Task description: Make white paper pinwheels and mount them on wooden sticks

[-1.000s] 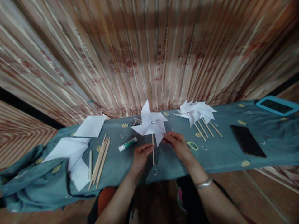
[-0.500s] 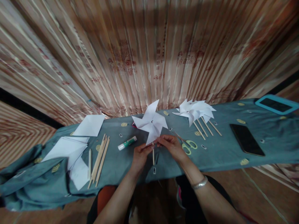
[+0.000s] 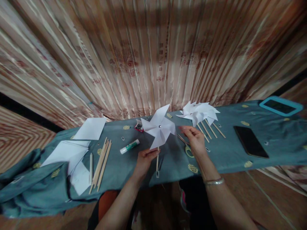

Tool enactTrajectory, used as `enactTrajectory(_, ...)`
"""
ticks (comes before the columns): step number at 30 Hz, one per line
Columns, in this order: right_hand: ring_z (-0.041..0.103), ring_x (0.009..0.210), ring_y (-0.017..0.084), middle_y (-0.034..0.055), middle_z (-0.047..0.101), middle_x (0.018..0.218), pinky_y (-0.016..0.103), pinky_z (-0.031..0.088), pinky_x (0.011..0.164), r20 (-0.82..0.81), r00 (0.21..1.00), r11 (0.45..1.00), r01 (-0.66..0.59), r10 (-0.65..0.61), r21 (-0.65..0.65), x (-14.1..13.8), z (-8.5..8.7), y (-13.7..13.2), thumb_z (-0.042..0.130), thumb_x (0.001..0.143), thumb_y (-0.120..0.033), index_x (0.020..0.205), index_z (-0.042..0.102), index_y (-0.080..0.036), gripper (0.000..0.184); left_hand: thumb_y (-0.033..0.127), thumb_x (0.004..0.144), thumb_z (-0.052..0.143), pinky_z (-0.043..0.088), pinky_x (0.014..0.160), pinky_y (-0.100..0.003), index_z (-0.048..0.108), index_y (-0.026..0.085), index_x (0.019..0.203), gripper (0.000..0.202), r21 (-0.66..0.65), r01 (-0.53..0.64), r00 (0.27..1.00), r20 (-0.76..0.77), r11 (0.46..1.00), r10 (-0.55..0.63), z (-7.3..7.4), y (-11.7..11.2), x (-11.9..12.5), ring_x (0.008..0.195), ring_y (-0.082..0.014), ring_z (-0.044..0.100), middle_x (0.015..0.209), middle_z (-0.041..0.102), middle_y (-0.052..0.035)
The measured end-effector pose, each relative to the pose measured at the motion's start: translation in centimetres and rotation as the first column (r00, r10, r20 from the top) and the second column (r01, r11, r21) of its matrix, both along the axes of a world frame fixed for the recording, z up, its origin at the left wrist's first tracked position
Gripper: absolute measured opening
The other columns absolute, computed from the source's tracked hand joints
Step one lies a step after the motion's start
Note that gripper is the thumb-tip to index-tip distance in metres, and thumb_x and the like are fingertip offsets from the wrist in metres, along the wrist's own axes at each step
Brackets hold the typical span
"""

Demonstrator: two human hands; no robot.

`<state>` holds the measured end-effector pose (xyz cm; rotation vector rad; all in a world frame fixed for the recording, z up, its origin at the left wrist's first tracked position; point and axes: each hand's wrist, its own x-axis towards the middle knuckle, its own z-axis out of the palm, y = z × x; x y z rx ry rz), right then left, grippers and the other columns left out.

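A white paper pinwheel with a shiny pin at its centre stands upright on a thin wooden stick. My left hand pinches that stick just under the blades. To the right of the pinwheel is my right hand, its fingers stretched loosely toward the tip of the right blade, with a small gap and nothing visible in them. Under and beside the right hand lie scissors with yellow-green handles, partly hidden. A small red box with dark bits inside sits behind the pinwheel's left blade.
A glue stick, loose wooden sticks, a white pencil-like rod and paper sheets lie left. Several pinwheels lie at the back right. Farther right are a black phone and a blue-framed device.
My right hand has let go of the pinwheel's lower part and moved right and up beside a blade. The pinwheel has shifted slightly right, its blades a little turned. My left hand keeps its hold.
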<state>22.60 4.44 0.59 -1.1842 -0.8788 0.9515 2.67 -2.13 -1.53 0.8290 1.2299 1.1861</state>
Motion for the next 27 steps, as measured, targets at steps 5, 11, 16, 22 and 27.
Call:
enactTrajectory(5, 0.062, 0.066, 0.014, 0.0001, 0.071, 0.07, 0.026, 0.047, 0.063, -0.062, 0.993, 0.995, -0.101, 0.099, -0.019, -0.1, -0.5, 0.5, 0.078, 0.063, -0.054, 0.073, 0.074, -0.024, 0.032, 0.036, 0.055, 0.084, 0.05, 0.081, -0.034, 0.08, 0.017, 0.078, 0.03, -0.015, 0.054, 0.998, -0.022, 0.998, -0.055, -0.3, -0.2, 0.2, 0.083, -0.024, 0.068, 0.085, 0.077, -0.0094)
enactTrajectory(11, 0.058, 0.058, 0.012, -0.0022, 0.068, 0.064, 0.025, 0.046, 0.06, -0.149, 0.959, 0.967, -0.251, 0.242, -0.046, -0.7, -0.1, 0.2, 0.084, 0.056, -0.054, 0.071, 0.075, -0.023, 0.035, 0.037, 0.053, 0.086, 0.05, 0.084, -0.036, 0.08, 0.017, 0.077, 0.032, -0.026, 0.07, 0.997, -0.014, 0.997, -0.07, 0.0, -0.2, 0.2, 0.082, -0.0248, 0.068, 0.084, 0.077, -0.0097)
enactTrajectory(16, 0.051, 0.051, 0.01, -0.0031, 0.064, 0.057, 0.024, 0.039, 0.052, -0.131, 0.959, 0.963, -0.261, 0.251, -0.065, -1.0, 0.3, -0.2, 0.085, 0.055, -0.052, 0.065, 0.072, -0.021, 0.036, 0.038, 0.051, 0.087, 0.05, 0.087, -0.039, 0.08, 0.017, 0.076, 0.033, -0.026, 0.027, 1.0, -0.014, 0.999, -0.027, 0.2, -0.1, 0.0, 0.083, -0.0255, 0.069, 0.083, 0.077, -0.0093)
enactTrajectory(22, 0.051, 0.055, 0.011, -0.0024, 0.065, 0.058, 0.025, 0.039, 0.056, -0.127, 0.948, 0.953, -0.299, 0.291, -0.048, -1.4, 0.0, -0.4, 0.084, 0.056, -0.052, 0.061, 0.071, -0.02, 0.034, 0.038, 0.051, 0.087, 0.05, 0.087, -0.037, 0.079, 0.017, 0.076, 0.033, -0.022, 0.002, 1.0, 0.004, 1.0, -0.002, 0.2, 0.0, 0.0, 0.081, -0.0238, 0.069, 0.081, 0.077, -0.0089)
enactTrajectory(27, 0.051, 0.057, 0.011, -0.0022, 0.065, 0.059, 0.025, 0.039, 0.058, -0.118, 0.934, 0.936, -0.345, 0.336, -0.065, -1.9, -0.2, -0.6, 0.084, 0.056, -0.052, 0.061, 0.072, -0.021, 0.034, 0.037, 0.053, 0.086, 0.05, 0.082, -0.036, 0.079, 0.016, 0.075, 0.031, -0.009, -0.004, 1.0, -0.015, 1.0, 0.003, 0.3, 0.1, -0.1, 0.078, -0.0232, 0.068, 0.078, 0.077, -0.0084)
